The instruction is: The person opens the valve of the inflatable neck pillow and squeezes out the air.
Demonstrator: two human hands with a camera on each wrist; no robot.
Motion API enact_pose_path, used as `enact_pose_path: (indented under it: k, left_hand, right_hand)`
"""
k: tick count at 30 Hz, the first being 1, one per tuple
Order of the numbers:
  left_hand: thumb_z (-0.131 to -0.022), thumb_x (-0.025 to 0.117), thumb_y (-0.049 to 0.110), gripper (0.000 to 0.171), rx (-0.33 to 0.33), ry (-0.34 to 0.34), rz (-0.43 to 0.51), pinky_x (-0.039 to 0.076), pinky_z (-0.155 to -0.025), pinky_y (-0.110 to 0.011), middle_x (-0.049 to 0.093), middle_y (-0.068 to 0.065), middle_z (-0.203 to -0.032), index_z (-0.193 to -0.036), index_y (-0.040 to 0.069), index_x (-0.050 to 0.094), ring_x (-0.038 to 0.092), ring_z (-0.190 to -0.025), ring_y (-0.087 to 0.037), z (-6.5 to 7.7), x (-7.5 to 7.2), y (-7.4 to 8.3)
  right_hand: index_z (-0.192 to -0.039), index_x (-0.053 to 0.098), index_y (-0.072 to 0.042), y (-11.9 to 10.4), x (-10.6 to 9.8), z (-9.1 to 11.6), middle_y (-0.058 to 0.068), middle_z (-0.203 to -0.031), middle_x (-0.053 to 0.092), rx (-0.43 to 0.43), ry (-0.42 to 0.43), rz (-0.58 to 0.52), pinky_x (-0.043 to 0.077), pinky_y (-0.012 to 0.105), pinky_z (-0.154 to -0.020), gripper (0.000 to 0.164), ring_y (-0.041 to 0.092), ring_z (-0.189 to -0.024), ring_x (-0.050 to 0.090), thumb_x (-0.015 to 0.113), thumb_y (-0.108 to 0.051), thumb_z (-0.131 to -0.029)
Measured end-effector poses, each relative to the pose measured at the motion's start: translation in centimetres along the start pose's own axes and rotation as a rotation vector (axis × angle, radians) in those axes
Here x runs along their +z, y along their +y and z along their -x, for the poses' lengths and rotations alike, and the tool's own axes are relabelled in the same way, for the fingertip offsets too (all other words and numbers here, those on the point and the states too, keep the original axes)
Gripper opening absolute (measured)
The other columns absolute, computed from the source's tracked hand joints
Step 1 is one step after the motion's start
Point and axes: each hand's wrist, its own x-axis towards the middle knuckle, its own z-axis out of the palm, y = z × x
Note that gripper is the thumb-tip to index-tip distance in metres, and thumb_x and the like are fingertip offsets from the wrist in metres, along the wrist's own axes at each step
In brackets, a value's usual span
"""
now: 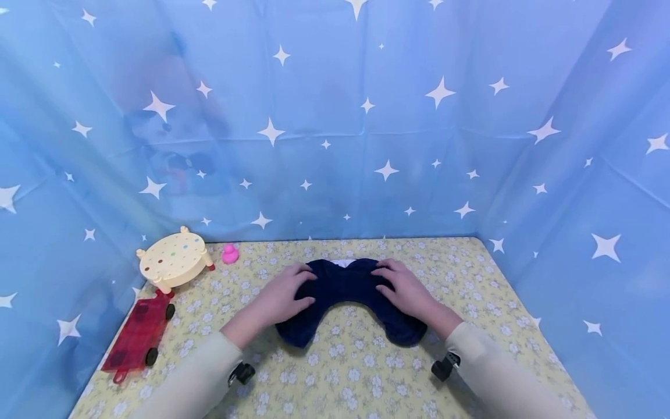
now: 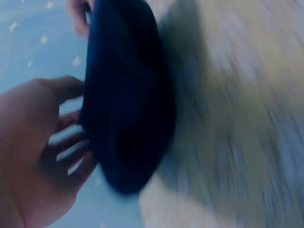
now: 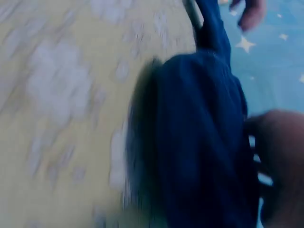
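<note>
A navy-blue U-shaped neck pillow (image 1: 342, 285) lies on the flowered cloth, its two rounded ends toward me and a bit of white showing at its far edge. My left hand (image 1: 281, 294) rests on the pillow's left arm with fingers loosely bent and spread. On the opposite arm, the fingers of my right hand (image 1: 408, 291) touch the dark fabric in much the same way. The left wrist view has the left hand (image 2: 38, 147) against the pillow (image 2: 128, 104), blurred. In the right wrist view, the pillow (image 3: 204, 137) partly hides the right hand (image 3: 282, 161).
At the back left, a small cream round stool-shaped toy (image 1: 175, 259) with dots stands tilted beside a pink rubber duck (image 1: 230, 254). Nearer me lies a translucent red toy cart (image 1: 138, 334) with black wheels. A blue starry curtain (image 1: 324, 163) borders the table's back and sides.
</note>
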Motion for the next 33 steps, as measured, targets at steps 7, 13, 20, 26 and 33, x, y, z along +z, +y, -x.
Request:
enact_pose_path:
  k: [7, 13, 20, 26, 33]
  left_hand:
    - [-0.115, 0.061, 0.045, 0.072, 0.075, -0.204, -0.032, 0.026, -0.130, -0.060, 0.025, -0.014, -0.181, -0.173, 0.010, 0.037, 0.024, -0.167, -0.037, -2.2, 3.4, -0.6]
    - [-0.116, 0.045, 0.059, 0.078, 0.043, -0.217, -0.165, 0.013, -0.134, -0.057, 0.009, -0.009, -0.185, -0.178, 0.016, 0.023, 0.010, -0.171, -0.033, -2.1, 4.8, -2.3]
    - [-0.114, 0.033, 0.070, 0.084, 0.036, -0.238, -0.120, 0.004, -0.135, -0.053, 0.000, -0.005, -0.186, -0.179, 0.021, 0.012, 0.000, -0.171, -0.028, -2.5, 6.5, -3.7]
    - [-0.115, 0.039, 0.066, 0.084, 0.015, -0.276, -0.116, 0.005, -0.135, -0.055, 0.002, -0.007, -0.186, -0.179, 0.018, 0.015, 0.001, -0.171, -0.028, -2.7, 5.9, -2.5]
    - [-0.113, 0.048, 0.067, 0.087, 0.046, -0.190, -0.048, 0.011, -0.133, -0.064, 0.005, -0.012, -0.186, -0.178, 0.016, 0.021, 0.007, -0.170, -0.037, -2.0, 5.7, -2.2]
  right_hand:
    - [-0.162, 0.057, -0.010, 0.4, 2.0, -0.4, 0.020, -0.172, 0.043, -0.052, -0.242, -0.139, 0.036, 0.070, -0.121, 0.056, 0.047, -0.158, 0.038, 0.063, -0.039, -0.114]
    - [-0.174, 0.036, -0.017, 1.2, 2.9, -1.0, 0.015, -0.182, 0.024, -0.004, -0.333, -0.066, 0.021, 0.070, -0.128, 0.078, 0.043, -0.168, 0.017, 0.054, -0.061, -0.112]
    - [-0.178, 0.026, -0.020, 1.5, 2.7, -1.3, 0.011, -0.185, 0.014, 0.028, -0.397, -0.002, 0.014, 0.066, -0.132, 0.081, 0.039, -0.170, 0.008, 0.049, -0.064, -0.114]
    - [-0.176, 0.030, -0.016, 1.7, 2.8, -0.5, 0.015, -0.183, 0.018, 0.023, -0.342, -0.028, 0.017, 0.069, -0.129, 0.080, 0.043, -0.169, 0.012, 0.054, -0.059, -0.113]
    - [-0.176, 0.033, -0.017, 1.4, 2.3, 0.4, 0.014, -0.183, 0.018, 0.047, -0.293, -0.040, 0.021, 0.069, -0.129, 0.083, 0.042, -0.168, 0.015, 0.058, -0.062, -0.111]
